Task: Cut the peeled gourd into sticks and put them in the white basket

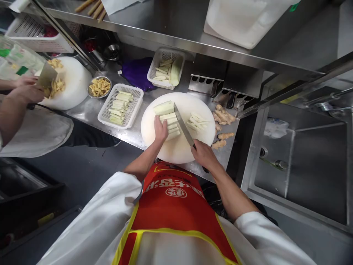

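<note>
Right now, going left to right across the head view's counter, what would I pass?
First the round white cutting board with yellow pieces, small metal bowl, white plastic basket of green sticks, big round white cutting board, knobbly tan ginger, steel sink.

Bright, even overhead light on my feed. The white cutting board [179, 147] dead centre is nearly blown out, and the steel shelf [165, 33] at 12 o'clock shows soft glare. The floor [82, 173] at 8 o'clock is dim. Heavy fisheye bend at the edges — the sink [303, 176] at 3 o'clock looks warped. The centre is sharp.
</note>
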### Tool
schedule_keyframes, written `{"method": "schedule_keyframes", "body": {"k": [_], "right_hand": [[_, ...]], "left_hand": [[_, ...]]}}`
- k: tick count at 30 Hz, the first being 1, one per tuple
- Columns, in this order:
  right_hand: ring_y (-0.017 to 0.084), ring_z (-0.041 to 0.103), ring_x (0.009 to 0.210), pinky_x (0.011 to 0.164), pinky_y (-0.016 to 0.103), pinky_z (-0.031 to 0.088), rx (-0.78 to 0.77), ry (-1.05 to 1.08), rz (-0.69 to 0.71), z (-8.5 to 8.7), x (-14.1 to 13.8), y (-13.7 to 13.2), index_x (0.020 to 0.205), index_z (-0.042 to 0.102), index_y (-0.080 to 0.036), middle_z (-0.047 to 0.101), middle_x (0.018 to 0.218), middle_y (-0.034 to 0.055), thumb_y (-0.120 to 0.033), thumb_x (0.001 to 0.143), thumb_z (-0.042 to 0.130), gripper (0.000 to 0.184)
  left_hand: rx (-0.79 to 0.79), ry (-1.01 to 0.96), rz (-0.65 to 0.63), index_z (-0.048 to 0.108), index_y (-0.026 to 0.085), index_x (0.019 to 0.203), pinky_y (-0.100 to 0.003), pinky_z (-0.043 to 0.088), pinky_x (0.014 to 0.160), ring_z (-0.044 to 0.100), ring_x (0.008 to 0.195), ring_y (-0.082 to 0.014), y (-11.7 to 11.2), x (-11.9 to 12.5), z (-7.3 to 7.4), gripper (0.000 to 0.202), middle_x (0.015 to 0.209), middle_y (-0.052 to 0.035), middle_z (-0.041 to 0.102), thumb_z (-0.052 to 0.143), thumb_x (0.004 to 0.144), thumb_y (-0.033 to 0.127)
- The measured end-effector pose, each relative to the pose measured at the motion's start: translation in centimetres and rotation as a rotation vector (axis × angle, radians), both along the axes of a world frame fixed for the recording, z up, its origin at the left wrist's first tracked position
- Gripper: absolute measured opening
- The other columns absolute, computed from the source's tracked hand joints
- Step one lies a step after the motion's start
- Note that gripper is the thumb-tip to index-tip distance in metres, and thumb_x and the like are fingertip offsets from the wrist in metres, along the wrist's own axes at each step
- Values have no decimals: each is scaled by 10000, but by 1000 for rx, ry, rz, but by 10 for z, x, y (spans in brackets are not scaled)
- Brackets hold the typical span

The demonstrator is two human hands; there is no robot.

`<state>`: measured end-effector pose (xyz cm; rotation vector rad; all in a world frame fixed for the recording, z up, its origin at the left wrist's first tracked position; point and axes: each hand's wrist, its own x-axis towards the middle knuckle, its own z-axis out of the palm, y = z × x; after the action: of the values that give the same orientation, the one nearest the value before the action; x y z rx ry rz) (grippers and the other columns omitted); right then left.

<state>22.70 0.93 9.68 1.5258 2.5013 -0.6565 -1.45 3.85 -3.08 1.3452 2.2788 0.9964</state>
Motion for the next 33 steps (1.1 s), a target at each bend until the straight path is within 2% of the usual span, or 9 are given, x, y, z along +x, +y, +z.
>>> {"method": "schedule_keyframes", "body": {"k": [4,7,12,15,18,22,26,30,33], "right_hand": [[269,638,1115,871,313,430,-22,6,17,-5,-1,-23,1240,567,-137,695,1204,159,-233,1015,403,295],[267,640,1112,878,316,437,-42,17,-5,-8,-3,-40,1264,558,-132,688,1218,162,-229,1015,393,314],[265,648,1089,871,318,443,-90,41,-24,-4,-7,-56,1272,568,-122,694,1195,163,-211,1010,399,324],[264,641,1112,884,319,442,-100,52,-35,-1,-6,-57,1277,573,-123,690,1212,152,-208,1013,401,327],[270,636,1133,897,327,441,-87,44,-60,0,-5,-56,1303,566,-114,677,1251,153,-213,1020,400,343],[280,648,1107,882,338,447,-69,3,-49,0,-10,-60,1331,559,-99,670,1254,170,-215,1026,387,369],[282,656,1082,866,341,456,-54,-4,-37,-2,-17,-65,1331,562,-97,677,1236,175,-217,1025,382,375],[291,658,1082,871,348,468,-36,39,-59,-3,-12,-62,1289,584,-92,697,1186,171,-215,1005,404,358],[307,666,1062,874,369,486,16,115,-101,-1,-3,-65,1249,604,-85,711,1129,176,-236,990,403,361]], "left_hand": [[-37,-115,-6,257,121,1586,-488,246,1284,186,1581,-250,-2,3,-5,665,1687,-186,214,209,1054,518],[-16,-129,-45,249,170,1598,-512,230,1285,137,1591,-253,-17,7,-11,657,1704,-160,168,254,1049,531],[-26,-60,-54,226,156,1605,-521,225,1282,104,1596,-267,-41,14,-20,657,1713,-170,101,252,1053,512],[-5,-113,-25,268,164,1593,-517,199,1291,124,1592,-282,-47,9,-19,650,1709,-160,137,308,1042,507],[57,-112,-30,302,186,1584,-490,187,1298,157,1587,-281,-50,-5,-9,647,1702,-139,189,354,1028,514],[11,93,-165,372,188,1554,-556,160,1287,162,1582,-320,-50,-20,8,627,1680,-150,260,374,1020,517],[-105,221,-261,450,197,1516,-594,149,1274,173,1575,-352,-48,-15,14,576,1658,-143,319,381,1025,488],[-19,120,-235,464,213,1500,-558,207,1270,210,1568,-329,-47,-26,10,573,1654,-132,329,374,1028,525],[154,-54,-91,532,216,1420,-457,328,1238,400,1480,-260,-49,-59,7,518,1560,-130,467,329,1047,514]]}}
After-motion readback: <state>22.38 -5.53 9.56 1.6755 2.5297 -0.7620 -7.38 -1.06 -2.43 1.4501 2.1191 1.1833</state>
